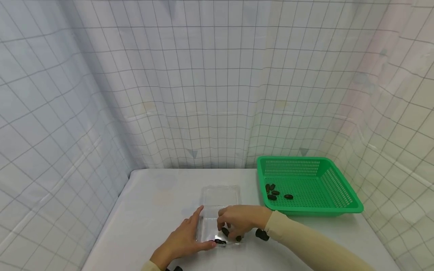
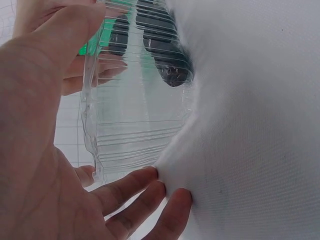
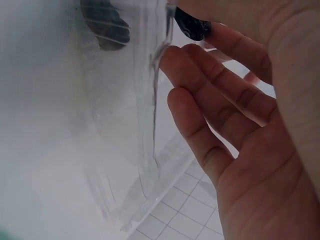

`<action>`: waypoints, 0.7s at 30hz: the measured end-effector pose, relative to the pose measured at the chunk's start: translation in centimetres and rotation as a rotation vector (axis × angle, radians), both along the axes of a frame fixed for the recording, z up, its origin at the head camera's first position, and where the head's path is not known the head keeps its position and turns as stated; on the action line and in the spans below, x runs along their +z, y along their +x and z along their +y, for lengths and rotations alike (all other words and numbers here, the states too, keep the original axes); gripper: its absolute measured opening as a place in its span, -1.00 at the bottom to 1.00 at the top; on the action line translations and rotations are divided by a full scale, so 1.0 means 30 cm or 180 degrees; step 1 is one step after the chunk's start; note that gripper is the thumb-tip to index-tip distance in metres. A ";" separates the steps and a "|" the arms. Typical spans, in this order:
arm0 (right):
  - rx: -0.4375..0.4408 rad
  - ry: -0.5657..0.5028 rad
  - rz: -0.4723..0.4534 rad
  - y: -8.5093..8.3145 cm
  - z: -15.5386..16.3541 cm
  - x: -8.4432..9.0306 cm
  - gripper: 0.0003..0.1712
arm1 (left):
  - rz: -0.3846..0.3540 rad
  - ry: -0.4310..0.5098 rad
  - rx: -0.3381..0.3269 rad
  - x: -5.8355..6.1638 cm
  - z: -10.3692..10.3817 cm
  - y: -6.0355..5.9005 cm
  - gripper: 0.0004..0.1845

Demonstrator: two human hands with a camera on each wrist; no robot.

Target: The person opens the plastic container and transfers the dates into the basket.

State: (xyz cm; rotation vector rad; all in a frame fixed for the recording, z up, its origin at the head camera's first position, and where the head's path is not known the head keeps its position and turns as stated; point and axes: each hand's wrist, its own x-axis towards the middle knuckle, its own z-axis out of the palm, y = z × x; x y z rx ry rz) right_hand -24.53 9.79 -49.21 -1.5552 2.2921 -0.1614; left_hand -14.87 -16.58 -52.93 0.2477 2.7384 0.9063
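Note:
A clear plastic clamshell box (image 1: 207, 226) lies on the white table with its lid (image 1: 220, 195) folded back. My left hand (image 1: 184, 239) spans the box's near left corner, thumb along the front rim and straight fingers against the side. Over the box, my right hand (image 1: 234, 220) reaches in from the right and pinches a dark, oval, date-like fruit (image 1: 225, 232). More such dark fruits (image 1: 219, 241) lie along the front wall inside; the left wrist view shows them through the ribbed wall (image 2: 162, 45). In the right wrist view, one dark fruit (image 3: 192, 26) is at the fingers.
A green slotted basket (image 1: 344, 188) stands at the back right, with several dark fruits (image 1: 275, 192) at its left side. White gridded curtains (image 1: 217, 94) enclose the white table (image 1: 142, 210) at the back and both sides.

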 end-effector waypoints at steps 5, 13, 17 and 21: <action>-0.0070 -0.0040 0.0039 0.002 0.015 0.033 -0.64 | -0.0023 -0.0003 -0.0008 0.002 -0.003 -0.005 0.48; -0.0238 -0.0154 0.0037 -0.007 0.051 0.060 -0.60 | 0.0022 -0.0010 -0.0039 0.003 -0.002 -0.007 0.46; -0.0257 -0.0248 -0.0026 -0.013 0.070 0.065 -0.60 | 0.0033 -0.0002 -0.0034 0.008 0.001 -0.006 0.46; -0.0321 -0.0296 -0.0098 -0.016 0.085 0.068 -0.60 | 0.0037 -0.0005 -0.0022 0.014 0.004 -0.003 0.45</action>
